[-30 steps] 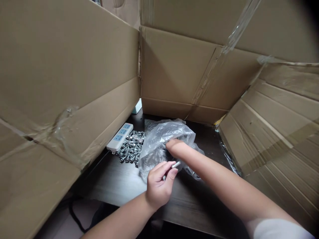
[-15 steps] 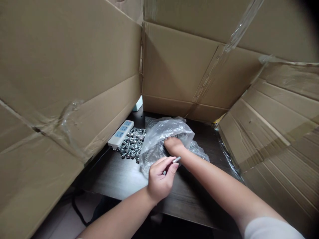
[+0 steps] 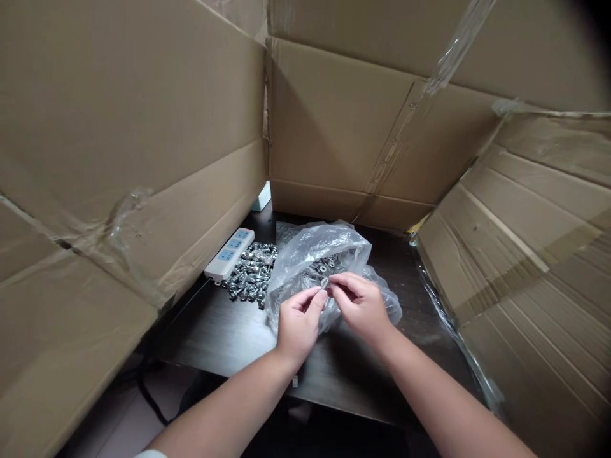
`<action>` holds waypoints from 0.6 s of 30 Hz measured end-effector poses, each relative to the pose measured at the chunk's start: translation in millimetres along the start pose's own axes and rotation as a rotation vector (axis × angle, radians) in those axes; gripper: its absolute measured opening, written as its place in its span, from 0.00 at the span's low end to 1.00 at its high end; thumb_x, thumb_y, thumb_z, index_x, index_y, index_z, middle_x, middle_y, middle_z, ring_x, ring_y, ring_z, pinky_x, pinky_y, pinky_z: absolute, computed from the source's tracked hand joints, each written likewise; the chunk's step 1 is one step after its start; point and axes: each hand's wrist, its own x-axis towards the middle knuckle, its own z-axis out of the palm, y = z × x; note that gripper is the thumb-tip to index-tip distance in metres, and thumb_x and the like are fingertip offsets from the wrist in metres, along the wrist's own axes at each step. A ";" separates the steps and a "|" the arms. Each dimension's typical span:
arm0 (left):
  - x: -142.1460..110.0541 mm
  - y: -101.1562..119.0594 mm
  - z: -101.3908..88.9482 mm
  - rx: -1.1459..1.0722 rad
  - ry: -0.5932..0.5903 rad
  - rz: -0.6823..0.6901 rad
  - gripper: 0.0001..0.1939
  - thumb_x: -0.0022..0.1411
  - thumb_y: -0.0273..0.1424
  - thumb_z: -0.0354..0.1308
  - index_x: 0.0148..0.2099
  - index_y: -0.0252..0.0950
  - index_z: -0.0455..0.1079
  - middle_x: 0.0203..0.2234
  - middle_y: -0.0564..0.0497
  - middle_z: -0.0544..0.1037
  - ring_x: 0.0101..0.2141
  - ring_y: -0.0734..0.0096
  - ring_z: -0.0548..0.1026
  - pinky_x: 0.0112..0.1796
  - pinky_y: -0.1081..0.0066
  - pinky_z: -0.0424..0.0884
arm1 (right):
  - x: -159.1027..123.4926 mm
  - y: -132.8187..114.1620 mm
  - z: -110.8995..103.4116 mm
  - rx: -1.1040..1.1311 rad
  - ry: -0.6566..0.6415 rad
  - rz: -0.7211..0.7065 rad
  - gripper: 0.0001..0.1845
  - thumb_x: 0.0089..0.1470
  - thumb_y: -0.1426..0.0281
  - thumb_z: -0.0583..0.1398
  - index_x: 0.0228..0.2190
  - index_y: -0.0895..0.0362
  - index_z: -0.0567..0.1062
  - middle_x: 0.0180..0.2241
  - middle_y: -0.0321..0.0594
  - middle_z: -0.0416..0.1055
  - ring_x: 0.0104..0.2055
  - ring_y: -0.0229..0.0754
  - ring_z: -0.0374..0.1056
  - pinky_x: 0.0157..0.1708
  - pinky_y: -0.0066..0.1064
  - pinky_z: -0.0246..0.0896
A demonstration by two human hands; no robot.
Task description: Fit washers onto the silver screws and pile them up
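My left hand (image 3: 296,323) pinches a small metal bolt (image 3: 323,287) between thumb and fingers, its shank pointing up and to the right. Against the bolt's tip, my right hand (image 3: 363,310) closes its thumb and forefinger on a small washer (image 3: 326,280), mostly covered by the fingertips. Both hands meet in front of a clear plastic bag (image 3: 319,240). Its mouth gapes towards me, showing many loose washers (image 3: 324,264) inside. Left of the bag lies a heap of metal bolts (image 3: 249,275) on the dark table (image 3: 224,337).
A white power strip (image 3: 231,254) lies beside the bolts, along the left cardboard wall (image 3: 200,172). Taped cardboard also rises at the back (image 3: 334,127) and on the right (image 3: 525,254). A small white box (image 3: 261,197) sits in the far left corner.
My right hand has come out of the bag with a washer and moved to the bolt. The left hand still holds the bolt, slightly farther forward.
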 end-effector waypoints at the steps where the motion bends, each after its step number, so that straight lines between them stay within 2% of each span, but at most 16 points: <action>1: -0.1 0.0 0.5 0.010 -0.006 -0.005 0.14 0.55 0.38 0.63 0.37 0.32 0.78 0.24 0.51 0.77 0.21 0.78 0.69 0.26 0.76 0.68 | -3.2 -0.8 -0.6 0.005 0.048 -0.060 0.07 0.56 0.75 0.58 0.34 0.58 0.77 0.32 0.43 0.76 0.33 0.41 0.73 0.34 0.31 0.71; 5: -0.7 -1.0 1.7 0.057 -0.024 0.001 0.14 0.56 0.38 0.63 0.37 0.31 0.78 0.24 0.51 0.77 0.21 0.79 0.67 0.25 0.77 0.66 | -9.3 0.0 -0.8 -0.076 0.101 -0.188 0.10 0.55 0.80 0.56 0.35 0.58 0.76 0.32 0.43 0.74 0.33 0.41 0.71 0.35 0.32 0.69; 9: 0.4 -2.5 1.8 0.087 -0.029 0.014 0.14 0.55 0.38 0.63 0.36 0.31 0.79 0.23 0.52 0.76 0.20 0.79 0.66 0.25 0.76 0.66 | -13.6 3.6 -0.2 -0.152 0.126 -0.322 0.12 0.56 0.82 0.55 0.39 0.59 0.74 0.36 0.47 0.74 0.38 0.42 0.72 0.39 0.34 0.71; 14: 1.6 -3.0 2.0 0.077 -0.047 -0.005 0.15 0.55 0.39 0.63 0.37 0.31 0.78 0.23 0.51 0.76 0.19 0.80 0.65 0.23 0.77 0.64 | -17.4 9.5 -1.3 -0.277 0.119 -0.474 0.15 0.54 0.83 0.56 0.43 0.62 0.74 0.40 0.53 0.74 0.43 0.46 0.72 0.43 0.37 0.72; 18: 1.1 -3.5 2.0 0.048 -0.046 -0.023 0.16 0.55 0.39 0.64 0.39 0.31 0.78 0.22 0.52 0.75 0.17 0.81 0.62 0.19 0.78 0.60 | -19.7 10.5 -5.5 -0.322 0.090 -0.547 0.15 0.54 0.83 0.57 0.43 0.61 0.74 0.40 0.53 0.75 0.42 0.47 0.72 0.41 0.38 0.73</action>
